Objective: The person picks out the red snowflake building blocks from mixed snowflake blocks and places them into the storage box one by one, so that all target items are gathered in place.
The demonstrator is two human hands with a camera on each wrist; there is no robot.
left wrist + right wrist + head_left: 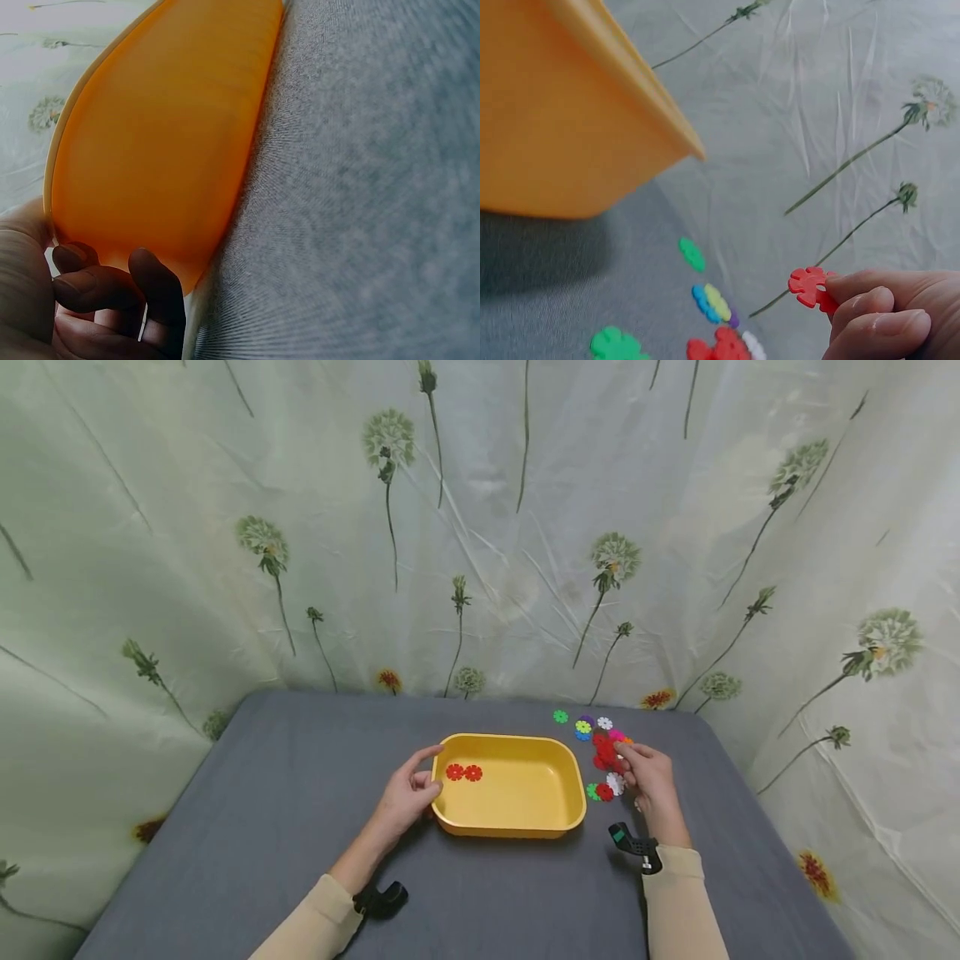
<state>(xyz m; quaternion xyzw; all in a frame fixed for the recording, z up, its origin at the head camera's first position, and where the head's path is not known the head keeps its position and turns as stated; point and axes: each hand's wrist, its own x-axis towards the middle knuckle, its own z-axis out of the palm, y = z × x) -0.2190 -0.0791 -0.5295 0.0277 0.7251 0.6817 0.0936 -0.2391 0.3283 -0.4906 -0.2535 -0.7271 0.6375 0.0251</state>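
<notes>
Holds the left end of the yellow tub (517,789) with the left grip (405,793), with fingers bent against its side. Pinches one red flower piece (808,286) between thumb and finger with the right grip (651,775), off past the right end of the tub. Has two red flowers (454,772) lying flat inside the tub, side by side, close to its left end. Has a heap of red flowers (603,753) on the gray bench (337,760), to the right of the tub. Has a green flower (560,717) just behind the tub, near its right back corner. Has a yellow flower (582,726) on top of a blue flower (582,737), a bit more to the right of the tub, with purple, white and pink ones close by. Has a little bunch of green, red and white (604,792) just beside the tub's right end. Wears cream sleeves (307,927) on both arms. Faces a flowery curtain (525,543) behind the tub.
</notes>
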